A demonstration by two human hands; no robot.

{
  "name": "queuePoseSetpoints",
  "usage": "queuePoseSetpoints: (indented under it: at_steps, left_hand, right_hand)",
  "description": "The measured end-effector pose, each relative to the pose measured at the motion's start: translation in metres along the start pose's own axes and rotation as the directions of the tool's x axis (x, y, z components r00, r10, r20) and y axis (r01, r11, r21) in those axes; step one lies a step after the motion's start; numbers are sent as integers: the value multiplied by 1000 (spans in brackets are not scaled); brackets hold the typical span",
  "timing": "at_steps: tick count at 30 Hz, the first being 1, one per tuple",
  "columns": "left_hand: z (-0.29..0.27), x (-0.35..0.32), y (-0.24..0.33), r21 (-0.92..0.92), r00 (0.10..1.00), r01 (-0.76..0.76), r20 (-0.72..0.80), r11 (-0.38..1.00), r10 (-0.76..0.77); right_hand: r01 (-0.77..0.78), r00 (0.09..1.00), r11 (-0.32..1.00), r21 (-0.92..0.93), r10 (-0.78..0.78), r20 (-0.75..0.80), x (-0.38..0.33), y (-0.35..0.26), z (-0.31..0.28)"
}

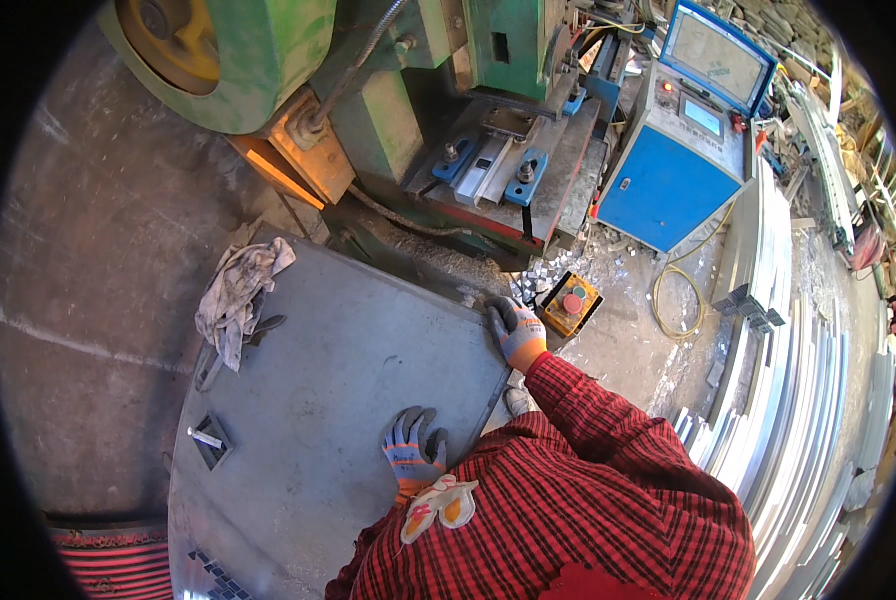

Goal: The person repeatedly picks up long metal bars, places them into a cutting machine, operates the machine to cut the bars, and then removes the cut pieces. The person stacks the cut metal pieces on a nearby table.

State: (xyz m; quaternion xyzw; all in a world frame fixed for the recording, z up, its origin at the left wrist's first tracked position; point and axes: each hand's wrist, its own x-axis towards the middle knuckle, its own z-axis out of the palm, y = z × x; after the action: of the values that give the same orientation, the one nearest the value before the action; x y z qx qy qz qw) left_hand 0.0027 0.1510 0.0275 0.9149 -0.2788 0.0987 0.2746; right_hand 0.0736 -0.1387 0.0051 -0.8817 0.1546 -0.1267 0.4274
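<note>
My left hand [414,452], in a grey and orange work glove, lies on the grey metal table [348,370] with its fingers spread and nothing in them. At the table's far right corner is my right hand [517,333], gloved the same way, its fingers bent round the edge. Just right of it, a yellow button box [571,304] with a red and a green button sits low beside the table. Beyond the table stands a green press [388,120]. A silver metal profile [484,170] lies on its bed between blue clamps [526,178].
A stained rag [243,295] and a small square holder [210,441] lie on the table's left side. A blue control cabinet [673,185] stands at the far right. Long silver profiles [768,440] are stacked at right; a yellow cable [676,328] and metal scraps [608,255] litter the floor.
</note>
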Motion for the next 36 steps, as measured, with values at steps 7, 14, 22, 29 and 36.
queuePoseSetpoints:
  at_steps: [7,14,22,29,36]
  left_hand:
    - [2,-2,-1,-17,999,38,9,999,-38]
    - [0,0,1,-29,1000,21,0,999,-21]
    - [-2,1,2,1,1000,13,-1,1000,-13]
    - [-1,1,1,-21,1000,21,9,1000,-21]
    - [2,-3,-2,-12,999,42,16,999,-42]
  right_hand:
    - [9,1000,1000,-7,-9,-4,0,1,0]
    - [10,1000,1000,-7,-10,-19,0,2,2]
    - [66,994,998,-14,-67,-85,-1,-5,-1]
    - [35,999,999,13,-35,-14,-1,-4,-2]
    - [26,1000,1000,9,-26,-15,-1,-4,-2]
